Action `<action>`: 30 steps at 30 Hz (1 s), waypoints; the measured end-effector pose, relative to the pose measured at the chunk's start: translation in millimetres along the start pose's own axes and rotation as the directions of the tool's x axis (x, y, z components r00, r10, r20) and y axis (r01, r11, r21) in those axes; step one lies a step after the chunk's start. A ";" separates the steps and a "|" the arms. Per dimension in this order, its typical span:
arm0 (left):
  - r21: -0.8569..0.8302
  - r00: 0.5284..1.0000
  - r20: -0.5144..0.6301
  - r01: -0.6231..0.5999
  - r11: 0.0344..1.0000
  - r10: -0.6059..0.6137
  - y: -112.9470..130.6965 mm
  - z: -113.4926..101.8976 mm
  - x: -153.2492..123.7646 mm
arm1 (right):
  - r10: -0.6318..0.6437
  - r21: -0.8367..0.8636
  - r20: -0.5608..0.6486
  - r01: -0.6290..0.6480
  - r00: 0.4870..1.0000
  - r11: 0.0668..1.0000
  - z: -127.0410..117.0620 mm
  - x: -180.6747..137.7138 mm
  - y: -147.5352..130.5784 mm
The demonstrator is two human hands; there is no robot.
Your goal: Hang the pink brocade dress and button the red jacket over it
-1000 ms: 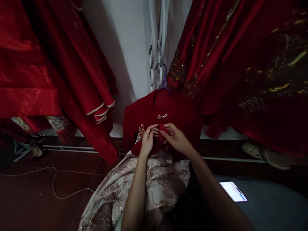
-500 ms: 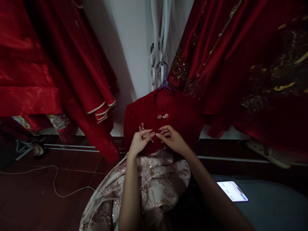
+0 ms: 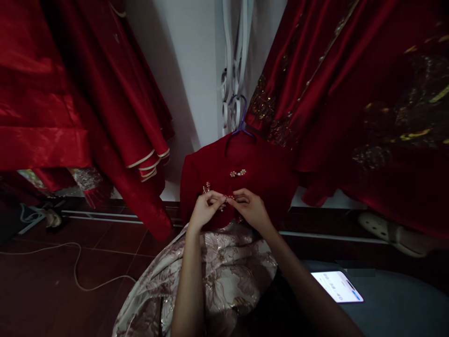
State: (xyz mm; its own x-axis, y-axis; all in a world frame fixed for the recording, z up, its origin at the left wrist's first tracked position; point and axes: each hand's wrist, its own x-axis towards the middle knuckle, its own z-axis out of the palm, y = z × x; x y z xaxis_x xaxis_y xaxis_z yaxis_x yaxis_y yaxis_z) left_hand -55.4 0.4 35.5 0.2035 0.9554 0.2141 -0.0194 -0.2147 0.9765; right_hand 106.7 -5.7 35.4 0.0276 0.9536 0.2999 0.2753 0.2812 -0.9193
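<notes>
Just below the centre of the frame, the left hand [image 3: 206, 209] and the right hand [image 3: 253, 211] are nearly meeting at a red jacket [image 3: 270, 173], their fingers drawn narrow and pinching at its front; whatever is sitting between the fingertips is showing too small to tell. Above them, a beaded clasp [image 3: 238, 173] is decorating the jacket, and a purple hanger [image 3: 242, 124] is rising from its neckline. Pale floral fabric [image 3: 224, 276] is spreading across the lower middle, while a lit phone [image 3: 338, 286] is lying on a grey surface [image 3: 396, 304] at lower right.
</notes>
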 end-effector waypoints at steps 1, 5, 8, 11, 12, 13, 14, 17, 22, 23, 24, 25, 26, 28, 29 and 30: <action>0.055 0.997 -0.072 -0.037 0.998 0.041 -3.1 -2.5 1.6 | 0.000 -0.001 -0.010 0.000 1.000 1.000 -2.0 0.2 -0.5; 0.178 0.906 -0.382 -0.122 0.976 0.183 -20.6 -14.4 8.4 | -0.002 0.011 -0.017 0.002 1.000 1.000 -9.7 0.6 -0.7; 0.116 0.896 -0.404 -0.150 0.982 0.185 -32.6 -16.8 12.5 | -0.018 0.029 -0.008 0.018 1.000 0.999 -11.6 0.3 -0.5; 0.026 0.919 -0.365 -0.153 0.988 0.152 -39.8 -12.7 15.6 | -0.047 0.048 0.023 0.046 0.999 0.998 -7.6 0.0 -2.6; 0.006 0.919 -0.367 -0.155 0.988 0.147 -41.1 -11.0 16.6 | -0.057 0.056 0.037 0.054 0.998 0.997 -5.0 0.3 -3.5; -0.010 0.917 -0.372 -0.158 0.987 0.143 -42.2 -9.3 17.5 | -0.066 0.061 0.043 0.063 0.997 0.996 -2.1 1.0 -4.1; -0.025 0.915 -0.378 -0.160 0.987 0.139 -42.9 -7.8 18.3 | -0.076 0.059 0.042 0.073 0.996 0.996 1.1 2.1 -4.3; -0.078 0.917 -0.381 -0.157 0.985 0.116 -43.9 -4.8 20.2 | -0.107 0.012 -0.003 0.107 0.994 0.994 10.8 7.8 -1.4; -0.172 0.893 -0.447 -0.139 0.975 0.048 -44.0 -2.0 21.3 | -0.139 -0.023 -0.049 0.138 0.989 0.990 24.4 21.8 8.5; -0.186 0.891 -0.452 -0.134 0.973 0.036 -43.5 -1.8 21.2 | -0.126 -0.004 -0.051 0.126 0.991 0.992 26.9 24.6 10.3; -0.196 0.892 -0.451 -0.129 0.972 0.027 -42.6 -1.6 20.9 | -0.108 0.019 -0.049 0.109 0.993 0.994 29.3 27.1 11.8; -0.203 0.893 -0.450 -0.125 0.971 0.021 -41.5 -1.5 20.6 | -0.092 0.040 -0.045 0.093 0.995 0.995 31.6 29.4 13.1; -0.206 0.893 -0.449 -0.120 0.971 0.016 -40.0 -1.4 20.1 | -0.082 0.052 -0.047 0.085 0.996 0.995 33.8 31.3 14.0; -0.193 0.890 -0.455 -0.113 0.975 0.013 -36.6 -1.4 19.1 | -0.086 0.043 -0.064 0.089 0.994 0.995 37.4 34.0 14.8; -0.174 0.887 -0.461 -0.109 0.979 0.017 -35.0 -1.4 18.5 | -0.097 0.026 -0.075 0.099 0.992 0.995 38.9 34.5 14.7; -0.147 0.884 -0.468 -0.105 0.983 0.024 -33.5 -1.5 18.0 | -0.110 0.009 -0.084 0.111 0.990 0.994 40.0 34.6 14.3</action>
State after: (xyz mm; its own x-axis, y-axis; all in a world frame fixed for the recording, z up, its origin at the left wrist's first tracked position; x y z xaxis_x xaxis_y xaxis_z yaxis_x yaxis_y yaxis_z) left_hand -52.6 25.1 6.7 -0.2785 0.9339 0.2244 -0.1848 -0.2814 0.9417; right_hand 73.2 35.6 22.5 0.0776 0.9046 0.4191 0.2682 0.3859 -0.8827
